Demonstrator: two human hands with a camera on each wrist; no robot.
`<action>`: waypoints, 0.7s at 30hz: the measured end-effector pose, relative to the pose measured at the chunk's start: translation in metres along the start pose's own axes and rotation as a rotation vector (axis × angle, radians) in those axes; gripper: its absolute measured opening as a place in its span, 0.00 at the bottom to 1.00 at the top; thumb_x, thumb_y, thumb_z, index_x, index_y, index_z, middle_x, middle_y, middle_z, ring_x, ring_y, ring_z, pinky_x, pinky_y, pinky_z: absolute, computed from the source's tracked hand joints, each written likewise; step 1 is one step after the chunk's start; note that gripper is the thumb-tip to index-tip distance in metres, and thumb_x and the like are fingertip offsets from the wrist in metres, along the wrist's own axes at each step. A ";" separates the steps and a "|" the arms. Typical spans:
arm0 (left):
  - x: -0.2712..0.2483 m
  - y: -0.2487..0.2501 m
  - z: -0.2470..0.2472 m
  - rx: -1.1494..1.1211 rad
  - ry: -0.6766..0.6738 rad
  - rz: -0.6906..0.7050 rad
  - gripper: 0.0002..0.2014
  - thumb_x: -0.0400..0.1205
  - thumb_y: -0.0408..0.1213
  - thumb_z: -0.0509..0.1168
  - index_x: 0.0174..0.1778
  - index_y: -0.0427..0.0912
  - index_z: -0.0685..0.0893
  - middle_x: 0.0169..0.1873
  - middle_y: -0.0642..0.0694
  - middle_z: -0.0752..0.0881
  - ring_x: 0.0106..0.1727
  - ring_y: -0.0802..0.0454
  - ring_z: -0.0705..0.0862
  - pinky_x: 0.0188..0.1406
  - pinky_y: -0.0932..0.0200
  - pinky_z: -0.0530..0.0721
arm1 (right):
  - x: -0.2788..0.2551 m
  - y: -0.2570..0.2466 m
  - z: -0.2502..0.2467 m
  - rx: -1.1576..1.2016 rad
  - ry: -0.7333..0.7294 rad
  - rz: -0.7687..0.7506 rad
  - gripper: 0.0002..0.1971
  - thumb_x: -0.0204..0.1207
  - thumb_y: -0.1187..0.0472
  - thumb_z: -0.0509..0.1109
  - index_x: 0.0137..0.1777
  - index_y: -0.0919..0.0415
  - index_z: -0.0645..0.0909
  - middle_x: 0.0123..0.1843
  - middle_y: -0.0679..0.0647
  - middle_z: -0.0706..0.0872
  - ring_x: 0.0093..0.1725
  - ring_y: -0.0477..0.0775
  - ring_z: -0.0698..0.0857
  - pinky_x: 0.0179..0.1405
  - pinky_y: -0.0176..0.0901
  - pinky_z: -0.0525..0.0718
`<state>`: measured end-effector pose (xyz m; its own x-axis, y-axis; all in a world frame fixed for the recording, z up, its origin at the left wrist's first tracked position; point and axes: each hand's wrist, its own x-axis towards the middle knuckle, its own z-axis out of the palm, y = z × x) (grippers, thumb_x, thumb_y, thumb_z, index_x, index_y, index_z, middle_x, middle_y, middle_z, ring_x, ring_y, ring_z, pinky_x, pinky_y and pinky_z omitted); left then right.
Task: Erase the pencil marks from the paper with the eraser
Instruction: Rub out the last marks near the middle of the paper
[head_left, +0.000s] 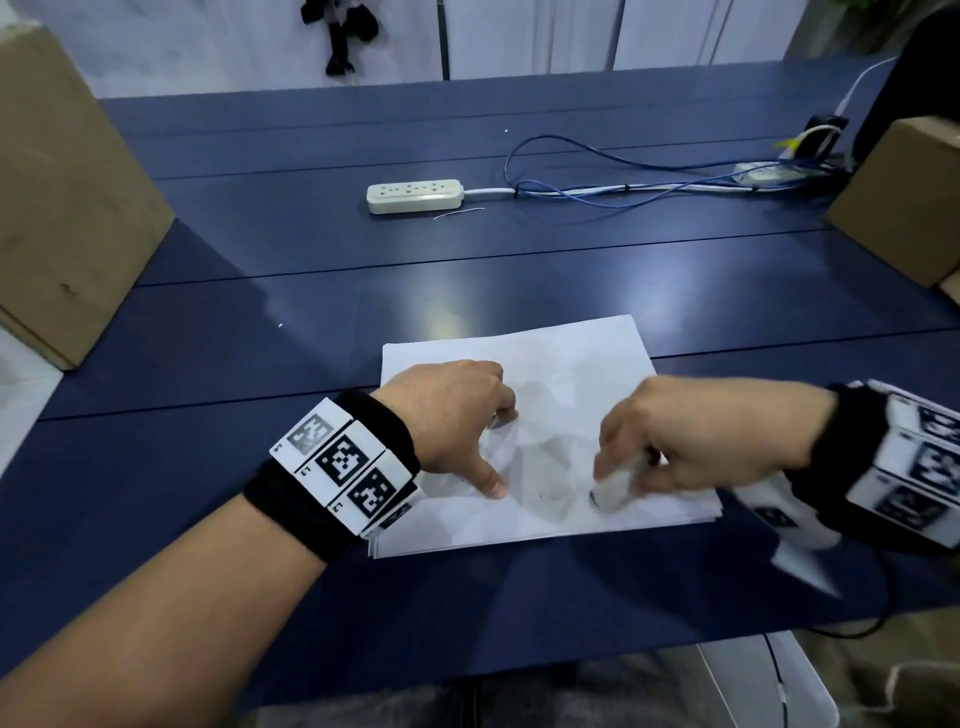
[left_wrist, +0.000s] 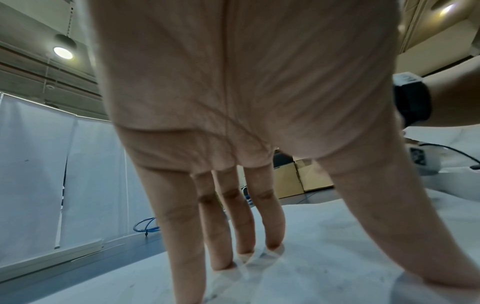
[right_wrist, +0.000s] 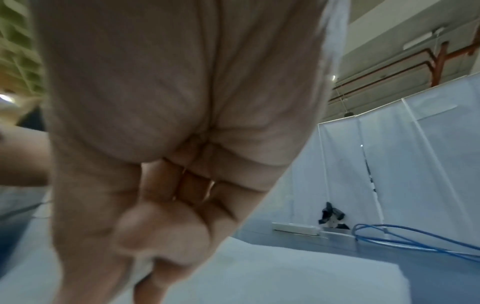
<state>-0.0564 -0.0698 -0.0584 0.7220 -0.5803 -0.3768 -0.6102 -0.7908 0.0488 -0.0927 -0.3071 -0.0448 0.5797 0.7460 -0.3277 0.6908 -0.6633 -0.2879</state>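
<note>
Paper (head_left: 561, 358) lies on blue table (head_left: 311, 291); it is pinned by left hand (head_left: 452, 415), fingers straight and spread; eraser (head_left: 613, 491) is gripped in curled right hand (head_left: 691, 436), pressed onto paper.

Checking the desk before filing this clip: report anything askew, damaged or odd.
The paper lies slightly skewed to the table edge and looks creased where the left hand presses it. Nothing else stands out.
</note>
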 end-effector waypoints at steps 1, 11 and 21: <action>0.000 0.000 0.000 0.001 -0.001 0.001 0.31 0.64 0.66 0.76 0.58 0.55 0.80 0.53 0.58 0.76 0.53 0.54 0.79 0.38 0.58 0.74 | 0.007 0.009 -0.003 -0.028 0.061 0.050 0.14 0.76 0.56 0.71 0.61 0.47 0.88 0.52 0.45 0.89 0.39 0.37 0.73 0.40 0.19 0.69; 0.001 -0.001 0.001 -0.012 0.009 0.007 0.32 0.64 0.65 0.77 0.61 0.55 0.80 0.54 0.58 0.76 0.53 0.55 0.79 0.39 0.57 0.76 | 0.006 -0.008 0.000 0.012 -0.030 -0.017 0.16 0.75 0.58 0.72 0.63 0.49 0.87 0.53 0.46 0.87 0.42 0.36 0.70 0.42 0.16 0.68; 0.000 -0.001 0.001 -0.022 0.013 0.006 0.32 0.64 0.66 0.76 0.60 0.55 0.80 0.54 0.58 0.76 0.54 0.55 0.79 0.46 0.54 0.82 | -0.007 -0.004 0.001 0.031 0.006 0.026 0.15 0.73 0.58 0.74 0.59 0.49 0.89 0.50 0.43 0.88 0.40 0.31 0.78 0.42 0.17 0.70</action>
<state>-0.0563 -0.0693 -0.0599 0.7225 -0.5875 -0.3645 -0.6074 -0.7912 0.0712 -0.1002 -0.3098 -0.0418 0.5996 0.7290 -0.3302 0.6619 -0.6837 -0.3074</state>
